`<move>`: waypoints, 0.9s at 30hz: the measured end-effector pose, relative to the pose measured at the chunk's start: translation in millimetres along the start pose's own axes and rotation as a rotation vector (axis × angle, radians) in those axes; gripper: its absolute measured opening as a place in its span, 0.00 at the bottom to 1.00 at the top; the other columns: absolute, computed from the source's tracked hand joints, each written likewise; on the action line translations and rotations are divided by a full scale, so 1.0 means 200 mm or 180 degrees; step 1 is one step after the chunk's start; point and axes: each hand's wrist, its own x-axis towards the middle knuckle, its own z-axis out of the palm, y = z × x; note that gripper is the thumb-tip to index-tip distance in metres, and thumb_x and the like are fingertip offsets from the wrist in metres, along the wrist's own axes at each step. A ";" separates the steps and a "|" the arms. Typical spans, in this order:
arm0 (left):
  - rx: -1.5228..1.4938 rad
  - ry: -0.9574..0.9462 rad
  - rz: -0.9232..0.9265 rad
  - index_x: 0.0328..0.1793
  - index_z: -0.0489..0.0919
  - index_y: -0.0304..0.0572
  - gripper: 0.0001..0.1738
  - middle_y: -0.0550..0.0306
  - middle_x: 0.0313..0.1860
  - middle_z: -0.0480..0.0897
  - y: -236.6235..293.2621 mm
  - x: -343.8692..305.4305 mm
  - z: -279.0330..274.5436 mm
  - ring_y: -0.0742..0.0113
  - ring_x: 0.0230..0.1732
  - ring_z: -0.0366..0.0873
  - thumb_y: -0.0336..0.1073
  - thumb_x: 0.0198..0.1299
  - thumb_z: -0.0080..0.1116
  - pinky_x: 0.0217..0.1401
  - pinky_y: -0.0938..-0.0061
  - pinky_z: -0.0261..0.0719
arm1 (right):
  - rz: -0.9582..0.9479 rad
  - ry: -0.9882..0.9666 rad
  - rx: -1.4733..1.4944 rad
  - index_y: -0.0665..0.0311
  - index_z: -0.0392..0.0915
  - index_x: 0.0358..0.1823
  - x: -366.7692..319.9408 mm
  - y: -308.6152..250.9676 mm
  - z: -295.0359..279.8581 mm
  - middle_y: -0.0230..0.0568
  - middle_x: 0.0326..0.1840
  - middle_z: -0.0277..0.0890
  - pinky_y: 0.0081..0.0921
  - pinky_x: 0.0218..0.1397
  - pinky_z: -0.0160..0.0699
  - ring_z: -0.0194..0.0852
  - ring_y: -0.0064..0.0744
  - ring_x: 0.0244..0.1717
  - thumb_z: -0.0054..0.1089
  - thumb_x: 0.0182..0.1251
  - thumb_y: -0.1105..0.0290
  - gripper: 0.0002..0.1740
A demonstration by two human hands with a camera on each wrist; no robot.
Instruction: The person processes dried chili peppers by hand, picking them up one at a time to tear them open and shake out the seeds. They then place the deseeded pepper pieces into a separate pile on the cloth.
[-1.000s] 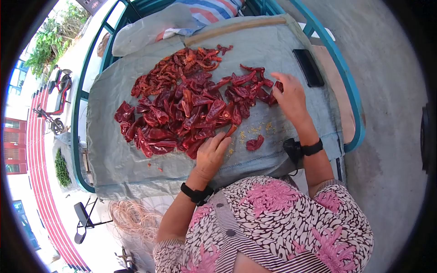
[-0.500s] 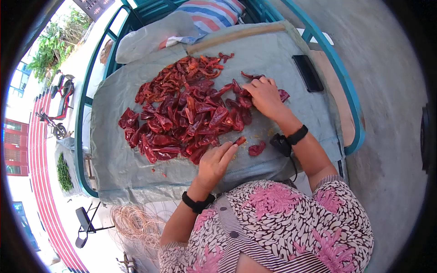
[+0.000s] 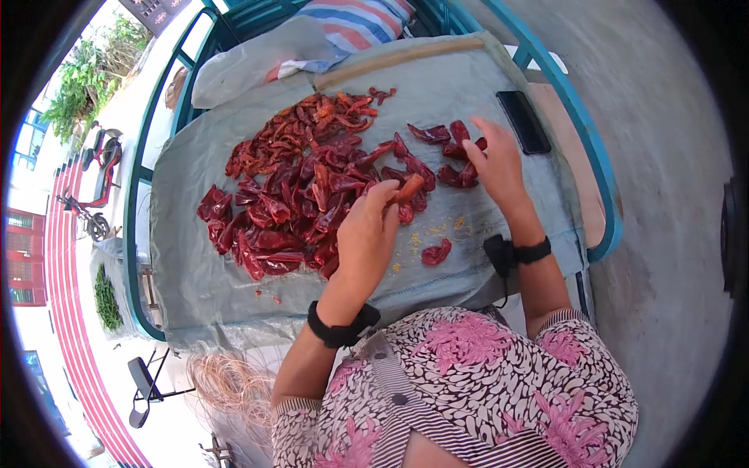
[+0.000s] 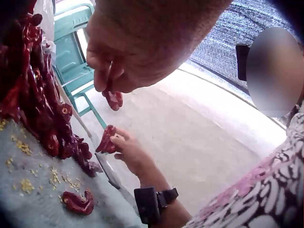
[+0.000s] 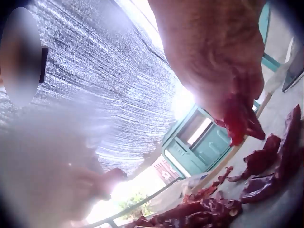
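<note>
Dried red peppers (image 3: 273, 210) lie heaped on a grey-green sheet (image 3: 187, 273), with smaller orange-red pieces (image 3: 312, 117) at the heap's far side. My left hand (image 3: 367, 242) is over the heap's right edge and pinches an orange-red pepper (image 3: 409, 187). To the right, my right hand (image 3: 503, 168) holds a red pepper, seen as a red piece (image 5: 237, 118) under the fingers in the right wrist view. Several peppers (image 3: 456, 175) lie just left of that hand. One curled pepper (image 3: 436, 252) sits apart near yellow seeds (image 3: 413, 238).
A black phone (image 3: 523, 122) lies at the sheet's right side. The cart's teal rail (image 3: 581, 117) runs round the sheet, and a wooden strip (image 3: 398, 62) crosses its far end. Behind are a clear plastic bag (image 3: 257, 66) and a striped bag (image 3: 359, 27).
My left hand has moved forward over the heap's edge with its orange-red pepper. My right hand went left onto the peppers, then came back right, and those peppers are spread differently.
</note>
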 end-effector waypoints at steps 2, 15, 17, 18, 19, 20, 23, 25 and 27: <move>0.0019 -0.0045 0.0062 0.66 0.77 0.40 0.21 0.46 0.52 0.86 -0.02 0.06 0.06 0.53 0.46 0.88 0.23 0.67 0.62 0.51 0.66 0.85 | 0.0388 -0.0441 0.1207 0.61 0.79 0.67 -0.03 -0.15 -0.04 0.48 0.54 0.83 0.38 0.56 0.82 0.83 0.46 0.51 0.66 0.72 0.66 0.23; 0.0586 -0.1441 0.0821 0.59 0.79 0.48 0.21 0.51 0.49 0.77 -0.05 -0.16 0.25 0.49 0.51 0.82 0.37 0.61 0.70 0.46 0.56 0.84 | -0.0096 -0.0259 0.0196 0.58 0.80 0.62 -0.02 -0.22 0.08 0.42 0.49 0.85 0.46 0.65 0.70 0.80 0.44 0.53 0.71 0.65 0.59 0.25; 0.0601 -0.1553 0.0872 0.57 0.79 0.48 0.18 0.52 0.47 0.77 -0.12 -0.19 0.30 0.49 0.49 0.82 0.36 0.61 0.68 0.46 0.55 0.83 | -0.0215 -0.0690 0.0120 0.56 0.79 0.64 -0.05 -0.31 0.12 0.41 0.49 0.85 0.51 0.70 0.63 0.78 0.45 0.56 0.73 0.62 0.56 0.30; 0.0608 -0.1608 0.0901 0.55 0.79 0.47 0.16 0.52 0.46 0.78 -0.14 -0.20 0.31 0.50 0.49 0.82 0.36 0.62 0.67 0.46 0.55 0.83 | -0.0268 -0.0771 -0.0065 0.54 0.78 0.65 -0.07 -0.30 0.15 0.40 0.50 0.85 0.51 0.72 0.61 0.78 0.44 0.56 0.73 0.62 0.56 0.30; 0.0631 -0.1647 0.0849 0.55 0.79 0.47 0.15 0.52 0.45 0.78 -0.14 -0.20 0.31 0.49 0.48 0.83 0.36 0.62 0.67 0.45 0.55 0.83 | -0.0324 -0.0848 -0.0248 0.53 0.78 0.66 -0.09 -0.28 0.21 0.39 0.51 0.85 0.52 0.73 0.58 0.78 0.43 0.56 0.74 0.62 0.56 0.31; 0.0662 -0.1679 0.0797 0.54 0.79 0.47 0.15 0.52 0.45 0.78 -0.14 -0.20 0.31 0.49 0.48 0.83 0.35 0.62 0.66 0.45 0.55 0.83 | -0.0387 -0.0918 -0.0427 0.52 0.77 0.67 -0.11 -0.27 0.25 0.38 0.52 0.85 0.53 0.74 0.56 0.78 0.42 0.55 0.74 0.62 0.57 0.31; 0.0717 -0.1669 0.0594 0.53 0.79 0.47 0.13 0.51 0.43 0.79 -0.11 -0.17 0.23 0.47 0.46 0.84 0.34 0.63 0.66 0.43 0.55 0.83 | -0.0187 -0.1002 -0.0272 0.49 0.79 0.64 -0.10 -0.25 0.27 0.36 0.51 0.85 0.54 0.76 0.55 0.78 0.40 0.57 0.73 0.63 0.58 0.27; 0.0688 -0.1493 0.0507 0.54 0.78 0.47 0.14 0.50 0.43 0.79 -0.06 -0.14 0.14 0.45 0.46 0.83 0.33 0.62 0.66 0.42 0.55 0.83 | -0.0156 -0.1028 -0.0039 0.49 0.80 0.62 -0.10 -0.24 0.26 0.34 0.49 0.85 0.55 0.76 0.55 0.78 0.40 0.56 0.72 0.63 0.60 0.24; 0.0629 -0.1159 0.0488 0.56 0.78 0.46 0.16 0.48 0.45 0.80 -0.03 -0.06 0.06 0.43 0.47 0.83 0.31 0.62 0.66 0.43 0.54 0.83 | -0.0139 -0.1131 0.0258 0.50 0.82 0.59 -0.09 -0.22 0.23 0.34 0.47 0.86 0.56 0.75 0.56 0.79 0.41 0.55 0.71 0.63 0.63 0.21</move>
